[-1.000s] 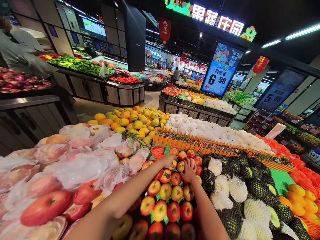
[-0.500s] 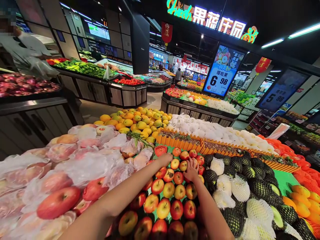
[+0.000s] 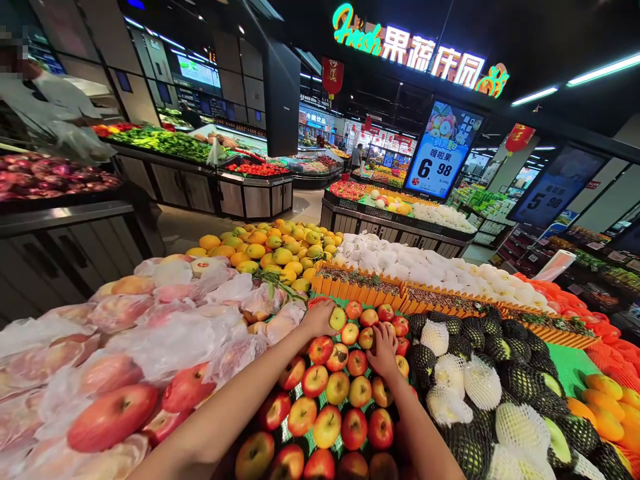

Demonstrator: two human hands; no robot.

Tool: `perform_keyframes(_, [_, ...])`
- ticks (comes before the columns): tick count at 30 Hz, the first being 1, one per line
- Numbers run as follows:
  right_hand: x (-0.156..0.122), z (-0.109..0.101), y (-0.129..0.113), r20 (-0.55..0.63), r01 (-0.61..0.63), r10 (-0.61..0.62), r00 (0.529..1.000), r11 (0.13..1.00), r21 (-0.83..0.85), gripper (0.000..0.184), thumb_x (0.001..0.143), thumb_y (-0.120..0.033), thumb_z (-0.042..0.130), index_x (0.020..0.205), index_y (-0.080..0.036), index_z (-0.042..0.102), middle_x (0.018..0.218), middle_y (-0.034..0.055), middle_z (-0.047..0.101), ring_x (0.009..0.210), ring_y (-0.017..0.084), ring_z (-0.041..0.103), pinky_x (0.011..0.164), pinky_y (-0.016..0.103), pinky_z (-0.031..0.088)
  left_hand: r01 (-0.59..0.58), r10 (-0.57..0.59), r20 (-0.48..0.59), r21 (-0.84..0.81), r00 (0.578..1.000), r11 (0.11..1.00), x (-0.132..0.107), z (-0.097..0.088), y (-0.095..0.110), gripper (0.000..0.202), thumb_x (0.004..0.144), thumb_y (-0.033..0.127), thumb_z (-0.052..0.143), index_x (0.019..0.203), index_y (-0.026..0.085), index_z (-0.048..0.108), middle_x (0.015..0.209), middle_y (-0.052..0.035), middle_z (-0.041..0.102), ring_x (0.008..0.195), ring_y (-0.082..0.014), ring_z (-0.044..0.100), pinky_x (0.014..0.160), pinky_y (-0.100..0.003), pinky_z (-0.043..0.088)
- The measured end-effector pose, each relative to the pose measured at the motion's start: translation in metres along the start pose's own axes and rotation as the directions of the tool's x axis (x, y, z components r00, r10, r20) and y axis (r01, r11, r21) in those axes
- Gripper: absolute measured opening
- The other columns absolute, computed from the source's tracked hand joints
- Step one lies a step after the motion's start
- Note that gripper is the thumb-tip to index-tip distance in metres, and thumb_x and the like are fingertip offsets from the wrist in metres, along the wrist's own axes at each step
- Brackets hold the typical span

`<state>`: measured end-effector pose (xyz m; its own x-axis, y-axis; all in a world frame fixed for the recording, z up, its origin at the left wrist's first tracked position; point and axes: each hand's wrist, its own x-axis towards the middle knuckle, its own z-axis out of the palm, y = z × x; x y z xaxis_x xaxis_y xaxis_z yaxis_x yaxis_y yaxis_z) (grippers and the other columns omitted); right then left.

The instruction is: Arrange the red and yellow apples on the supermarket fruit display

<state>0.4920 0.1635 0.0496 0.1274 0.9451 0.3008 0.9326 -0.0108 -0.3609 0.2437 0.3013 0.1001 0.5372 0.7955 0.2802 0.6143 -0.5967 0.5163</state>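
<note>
Setting: supermarket produce hall under dark ceilings and neon signs, with fruit heaped on a sloping display bench (image 3: 360,288) edged by a low orange fence.
Apples: small red-and-yellow apples (image 3: 340,390) sit in rows on green cupped trays at the centre of the bench, between bagged peaches and netted fruit.
Left hand: the left hand (image 3: 320,319) reaches to the far end of the rows and curls around a yellow-green apple (image 3: 338,318), fingers wrapped over its left side, the fruit touching the palm.
Right hand: the right hand (image 3: 384,348) lies palm down on the apples at the right of the far rows, fingers spread and loose, closed on nothing that I can see.
Handling: each apple looks firm, smooth and waxy, light enough for one hand, likely to bruise if squeezed or dropped; its round skin may slip, so a cupped grip round the widest part suits it best.
Neighbours: plastic-bagged peaches (image 3: 165,333) lie just left of the apples, and dark and white foam-netted fruit (image 3: 480,380) lies just right.
Behind: oranges (image 3: 270,250) and white-netted pears (image 3: 425,267) pile up beyond the fence.
Signs: a blue price board (image 3: 443,157) stands well back over another stand.
</note>
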Motion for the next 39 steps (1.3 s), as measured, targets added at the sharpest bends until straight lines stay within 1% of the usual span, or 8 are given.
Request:
perform_keyframes(3, [-0.010, 0.015, -0.023, -0.261, 0.181, -0.070, 0.963, 0.883, 0.432, 0.050, 0.093, -0.038, 0.057, 0.138, -0.019, 0.064, 0.146, 0.0157, 0.063, 0.141, 0.033, 0.053, 0.123, 0.058, 0.033, -0.018, -0.016, -0.107, -0.309, 0.994, 0.951, -0.026, -0.004, 0.001, 0.079, 0.066, 0.046, 0.088, 0.132, 0.014, 0.058, 0.142, -0.0175, 0.062, 0.131, -0.0343, 0.060, 0.115, -0.048, 0.048])
perform_keyframes(6, [-0.006, 0.030, -0.060, -0.170, 0.130, 0.044, 0.984, 0.470, 0.873, 0.053, 0.084, -0.059, 0.073, 0.121, -0.020, 0.066, 0.108, 0.0115, 0.075, 0.098, 0.030, 0.071, 0.090, 0.046, 0.059, -0.022, -0.029, -0.083, -0.550, 0.996, 0.835, -0.040, 0.004, 0.007, 0.082, 0.069, 0.068, 0.080, 0.128, 0.015, 0.059, 0.129, -0.0150, 0.070, 0.119, -0.0303, 0.069, 0.105, -0.043, 0.056])
perform_keyframes(9, [0.003, 0.035, -0.081, -0.111, 0.062, 0.162, 0.981, 0.281, 0.958, 0.052, 0.080, -0.069, 0.073, 0.095, -0.021, 0.061, 0.073, 0.0023, 0.066, 0.060, 0.020, 0.060, 0.056, 0.032, 0.053, 0.023, -0.079, -0.059, -0.639, 0.995, 0.769, -0.040, 0.006, 0.011, 0.086, 0.071, 0.076, 0.071, 0.128, 0.013, 0.057, 0.127, -0.0174, 0.071, 0.116, -0.0292, 0.071, 0.101, -0.041, 0.058])
perform_keyframes(13, [0.005, 0.019, -0.068, -0.189, 0.092, 0.363, 0.913, 0.267, 0.959, 0.052, 0.080, -0.068, 0.073, 0.080, -0.022, 0.050, 0.063, -0.0036, 0.055, 0.053, 0.013, 0.048, 0.050, 0.025, 0.043, 0.138, -0.207, -0.071, -0.535, 0.976, 0.834, -0.035, -0.005, 0.006, 0.069, 0.079, 0.060, 0.074, 0.127, 0.013, 0.056, 0.131, -0.0163, 0.070, 0.117, -0.0269, 0.070, 0.100, -0.037, 0.057])
perform_keyframes(19, [-0.011, -0.012, -0.050, -0.287, 0.140, 0.495, 0.820, 0.311, 0.940, 0.045, 0.081, -0.061, 0.075, 0.087, -0.020, 0.056, 0.077, -0.0009, 0.061, 0.062, 0.013, 0.047, 0.057, 0.026, 0.044, 0.412, -0.413, -0.044, -0.041, 0.910, 0.910, -0.026, -0.001, 0.018, 0.069, 0.071, 0.038, 0.093, 0.123, 0.008, 0.060, 0.130, -0.0238, 0.066, 0.118, -0.0368, 0.065, 0.101, -0.047, 0.053])
perform_keyframes(28, [-0.048, -0.034, -0.067, -0.292, 0.125, 0.391, 0.873, 0.400, 0.908, 0.043, 0.085, -0.057, 0.078, 0.084, -0.018, 0.061, 0.067, -0.0022, 0.058, 0.060, 0.014, 0.049, 0.056, 0.027, 0.042, 0.319, -0.386, 0.250, 0.269, 0.888, 0.909, 0.015, 0.001, 0.026, 0.049, 0.081, 0.043, 0.090, 0.111, 0.010, 0.071, 0.126, -0.0155, 0.070, 0.119, -0.0295, 0.067, 0.104, -0.047, 0.054])
perform_keyframes(34, [-0.071, -0.042, -0.078, -0.322, 0.151, 0.364, 0.874, 0.427, 0.892, 0.043, 0.088, -0.059, 0.078, 0.090, -0.018, 0.063, 0.068, -0.0022, 0.058, 0.060, 0.014, 0.050, 0.058, 0.026, 0.044, 0.286, -0.291, -0.022, 0.266, 0.957, 0.921, 0.038, -0.028, 0.002, 0.034, 0.110, 0.034, 0.050, 0.131, 0.010, 0.064, 0.131, -0.0155, 0.065, 0.124, -0.0262, 0.063, 0.109, -0.046, 0.051])
perform_keyframes(39, [-0.082, -0.043, -0.084, -0.304, 0.138, 0.379, 0.874, 0.405, 0.904, 0.046, 0.087, -0.062, 0.077, 0.091, -0.018, 0.065, 0.069, -0.0017, 0.058, 0.060, 0.014, 0.049, 0.057, 0.026, 0.044, 0.358, -0.394, 0.065, 0.301, 0.917, 0.884, 0.045, -0.020, -0.013, 0.037, 0.094, 0.031, 0.078, 0.123, 0.010, 0.067, 0.130, -0.0150, 0.066, 0.120, -0.0274, 0.065, 0.104, -0.045, 0.055])
